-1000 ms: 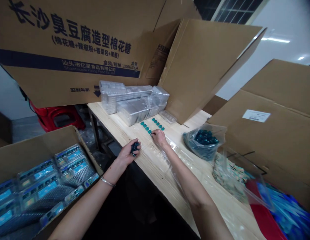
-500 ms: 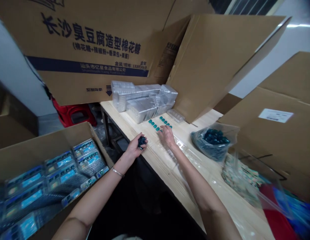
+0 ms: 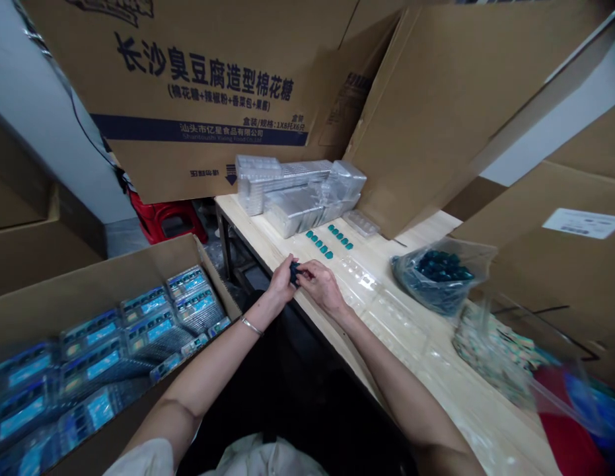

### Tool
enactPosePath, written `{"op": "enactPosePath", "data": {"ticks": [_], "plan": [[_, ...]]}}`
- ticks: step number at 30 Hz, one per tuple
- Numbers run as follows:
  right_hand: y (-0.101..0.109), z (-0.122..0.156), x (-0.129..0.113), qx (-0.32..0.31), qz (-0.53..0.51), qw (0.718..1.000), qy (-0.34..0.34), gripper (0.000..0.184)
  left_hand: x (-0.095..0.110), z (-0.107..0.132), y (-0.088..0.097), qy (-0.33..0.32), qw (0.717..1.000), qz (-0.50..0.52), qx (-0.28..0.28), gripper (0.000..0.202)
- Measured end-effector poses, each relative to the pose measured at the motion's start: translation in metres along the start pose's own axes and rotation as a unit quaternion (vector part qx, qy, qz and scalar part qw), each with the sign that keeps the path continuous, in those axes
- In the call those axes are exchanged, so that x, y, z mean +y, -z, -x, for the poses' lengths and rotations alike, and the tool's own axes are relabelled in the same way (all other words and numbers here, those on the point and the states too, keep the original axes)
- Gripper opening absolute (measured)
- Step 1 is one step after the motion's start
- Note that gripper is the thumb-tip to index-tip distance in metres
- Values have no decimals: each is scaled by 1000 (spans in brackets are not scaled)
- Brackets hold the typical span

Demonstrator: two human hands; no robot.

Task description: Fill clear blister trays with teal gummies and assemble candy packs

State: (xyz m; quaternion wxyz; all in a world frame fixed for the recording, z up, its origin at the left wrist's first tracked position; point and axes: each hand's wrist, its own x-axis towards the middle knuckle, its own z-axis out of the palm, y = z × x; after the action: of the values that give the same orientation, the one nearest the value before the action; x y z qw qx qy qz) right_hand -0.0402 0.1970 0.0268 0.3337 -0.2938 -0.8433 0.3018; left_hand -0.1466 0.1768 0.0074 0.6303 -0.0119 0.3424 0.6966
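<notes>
My left hand [image 3: 282, 281] is closed around a clump of small dark teal pieces [image 3: 294, 270] at the near edge of the wooden table [image 3: 438, 377]. My right hand [image 3: 320, 283] meets it there, fingers pinched at the same clump. Just beyond the hands, two short rows of teal pieces [image 3: 329, 242] sit in a clear plastic tray [image 3: 359, 276] lying flat on the table. A metal bangle circles my left wrist.
Stacks of clear plastic trays [image 3: 297, 192] stand at the table's far end. A plastic bag of dark teal pieces [image 3: 438, 274] lies to the right. An open carton of blue packaged goods [image 3: 113, 337] is at the left. Large cardboard boxes [image 3: 208, 86] wall the table.
My right hand has drawn back from the rows of teal pieces to my left hand. The camera has tilted down and shifted left.
</notes>
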Motion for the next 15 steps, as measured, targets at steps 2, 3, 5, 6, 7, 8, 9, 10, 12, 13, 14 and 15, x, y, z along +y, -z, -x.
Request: {"op": "enactPosePath", "data": {"ticks": [2, 3, 5, 6, 7, 8, 9, 10, 12, 13, 14, 15], "plan": [[3, -2, 1, 18, -101, 992, -72, 14, 1, -1, 2, 1, 1000, -1, -11, 20], [6, -3, 2, 24, -163, 980, -113, 17, 2, -1, 3, 2, 1000, -1, -18, 19], [12, -7, 3, 27, -283, 942, -177, 28, 5, 0, 5, 8, 999, -4, -36, 18], [16, -9, 4, 25, -332, 923, -196, 32, 6, 1, 6, 12, 999, -6, -45, 16], [19, -11, 6, 25, -370, 905, -208, 35, 8, 3, 6, 15, 998, -8, -56, 15], [22, -13, 8, 25, -398, 891, -217, 35, 10, 5, 7, 17, 998, -11, -68, 14], [23, -15, 10, 26, -420, 879, -225, 35, 12, 7, 7, 19, 996, -15, -81, 14], [24, -17, 12, 26, -437, 868, -234, 33, 13, 9, 7, 19, 995, -21, -95, 16], [22, -21, 16, 28, -461, 851, -252, 30, 14, 12, 8, 6, 991, -45, -124, 20], [20, -22, 18, 31, -466, 846, -257, 29, 13, 13, 8, -9, 989, -64, -134, 22], [18, -22, 20, 34, -467, 845, -259, 28, 13, 14, 9, -29, 986, -86, -138, 24], [16, -22, 22, 36, -465, 846, -260, 27, 12, 14, 11, -50, 983, -110, -139, 26]]}}
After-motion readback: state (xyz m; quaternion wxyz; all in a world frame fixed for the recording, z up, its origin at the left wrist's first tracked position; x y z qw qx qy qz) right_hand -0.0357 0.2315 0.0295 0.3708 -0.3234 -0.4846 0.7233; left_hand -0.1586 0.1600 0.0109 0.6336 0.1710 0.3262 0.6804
